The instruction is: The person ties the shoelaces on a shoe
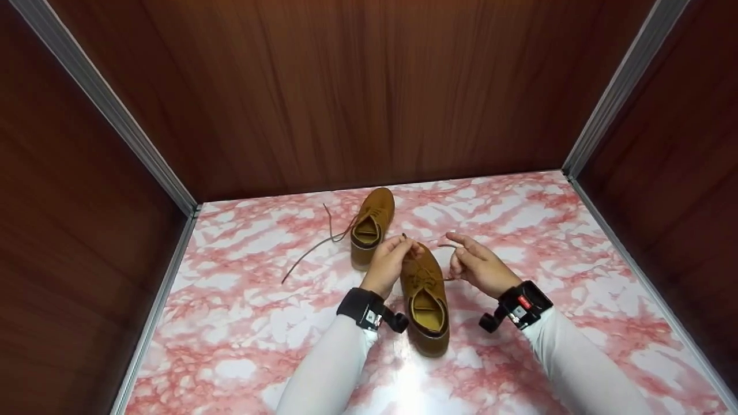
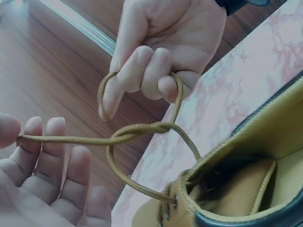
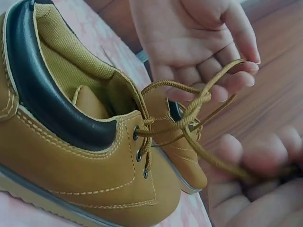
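A tan lace-up shoe (image 1: 429, 344) with a dark padded collar stands upright on the marbled surface, its toe pointing away from me. My left hand (image 1: 390, 265) is above its left side and pinches one end of the shoelace (image 2: 66, 140) between thumb and fingers. To the right of the shoe, my right hand (image 1: 483, 270) holds the other end, with its lower fingers curled round the lace and the index finger extended. Between the hands the two ends cross in a loose twist (image 3: 191, 111) above the eyelets, with slack still open beneath it.
A matching shoe (image 1: 378, 202) stands behind and to the left, its loose lace (image 1: 308, 253) trailing leftward across the red-and-white surface (image 1: 242, 323). Brown wood-grain panels (image 1: 323, 92) with grey metal edging enclose the back and both sides.
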